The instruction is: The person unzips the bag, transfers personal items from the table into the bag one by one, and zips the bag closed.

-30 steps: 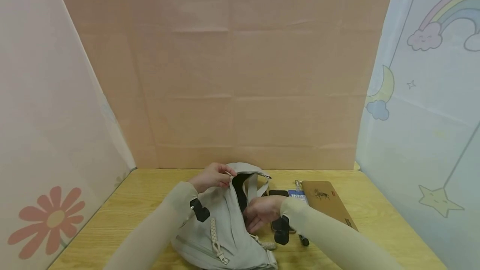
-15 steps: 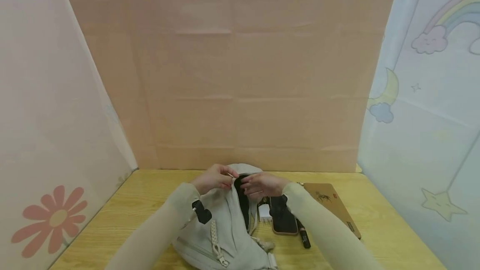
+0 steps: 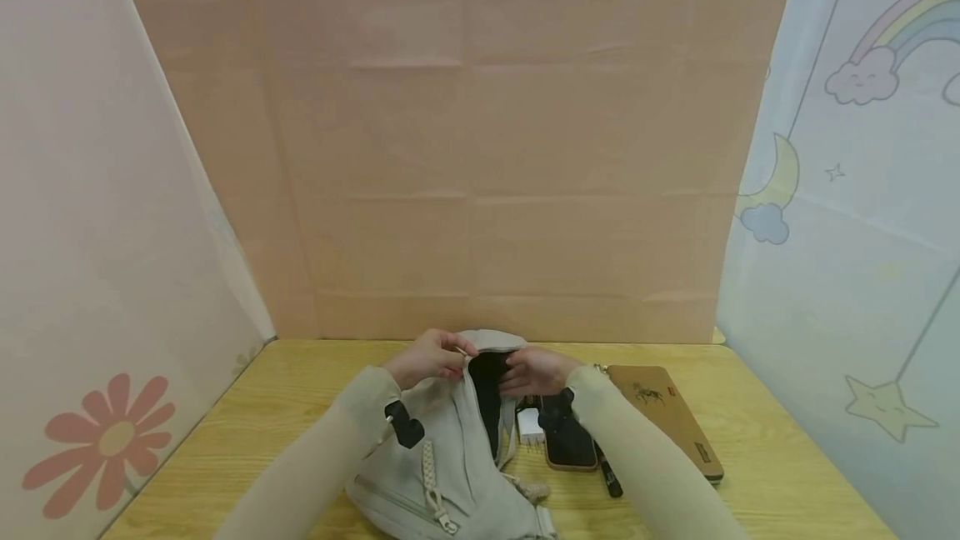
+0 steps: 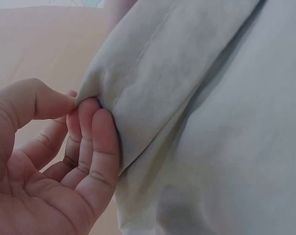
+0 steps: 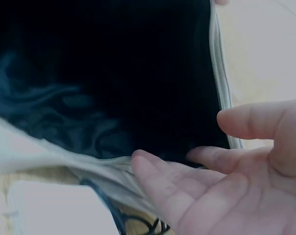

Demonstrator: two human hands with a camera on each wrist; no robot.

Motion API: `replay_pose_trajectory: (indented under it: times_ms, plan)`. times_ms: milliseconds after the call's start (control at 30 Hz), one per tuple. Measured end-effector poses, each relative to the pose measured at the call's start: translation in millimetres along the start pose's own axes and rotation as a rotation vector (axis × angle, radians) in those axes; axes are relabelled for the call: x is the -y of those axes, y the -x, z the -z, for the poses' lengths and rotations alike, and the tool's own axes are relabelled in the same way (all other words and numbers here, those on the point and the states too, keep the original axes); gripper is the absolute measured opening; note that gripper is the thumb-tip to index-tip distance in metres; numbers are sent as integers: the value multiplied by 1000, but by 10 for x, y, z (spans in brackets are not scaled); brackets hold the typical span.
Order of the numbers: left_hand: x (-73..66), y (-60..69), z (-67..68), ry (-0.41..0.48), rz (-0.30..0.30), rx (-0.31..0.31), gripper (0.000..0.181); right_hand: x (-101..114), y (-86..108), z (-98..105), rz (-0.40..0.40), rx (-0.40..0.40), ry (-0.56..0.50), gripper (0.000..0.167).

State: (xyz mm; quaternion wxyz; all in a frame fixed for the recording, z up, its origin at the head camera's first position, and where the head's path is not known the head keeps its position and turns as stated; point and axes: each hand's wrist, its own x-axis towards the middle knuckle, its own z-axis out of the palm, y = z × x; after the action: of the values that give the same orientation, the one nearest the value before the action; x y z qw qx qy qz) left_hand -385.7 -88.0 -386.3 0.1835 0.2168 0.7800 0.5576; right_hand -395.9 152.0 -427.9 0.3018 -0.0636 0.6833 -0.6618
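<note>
A light grey fabric bag (image 3: pixel 450 457) with a braided zip pull (image 3: pixel 429 482) lies on the wooden table, its zipped mouth gaping and the inside dark. My left hand (image 3: pixel 431 357) pinches the near edge of that mouth between thumb and fingers; the left wrist view shows the cloth (image 4: pixel 153 63) bunched at the fingertips. On the opposite side, my right hand (image 5: pixel 241 181) rests its fingers along the rim of the opening (image 5: pixel 101 160), thumb held apart from them. The dark lining (image 5: pixel 79 112) looks smooth and shiny. How deep the bag goes is hidden.
Right of the bag lie a white plug charger (image 3: pixel 529 425), a phone (image 3: pixel 572 448), a black pen-like stick (image 3: pixel 611 477) and a brown notebook (image 3: pixel 663 402). A dark cable (image 5: pixel 138 220) lies by the charger. A paper-covered wall (image 3: pixel 480 190) stands behind the table.
My right hand has come up from the lower part of the bag's mouth to its upper right edge, then shifted slightly right. The opening is wider. My left hand keeps its pinch.
</note>
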Motion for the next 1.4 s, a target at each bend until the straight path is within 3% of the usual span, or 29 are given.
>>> replay_pose_trajectory:
  times_ms: [133,333,533,767,900,1000,1133,1300,1400]
  plan:
    - [1,9,4,4,-4,2,25,-28,13,8,-35,-42,-24,54]
    - [-4,4,-6,-13,10,-1,29,18,51,-30,-1,-1,111,51]
    - [8,-8,1,-20,26,-12,31,114,191,-210,19,144,187,42]
    - [28,-8,27,-12,17,-17,24,25,378,-555,-126,444,288,31]
    - [37,-9,42,-16,9,-18,23,-13,424,-659,-180,528,392,27]
    - [39,-4,47,-18,7,-20,23,4,442,-689,-208,590,551,22]
    - [57,-12,34,-34,4,-23,26,47,455,-684,-267,697,726,36]
    - [51,-27,-17,-56,7,-41,28,66,457,-653,-367,772,754,37]
    - [39,-30,-26,-52,7,-49,27,51,455,-628,-384,824,752,35]
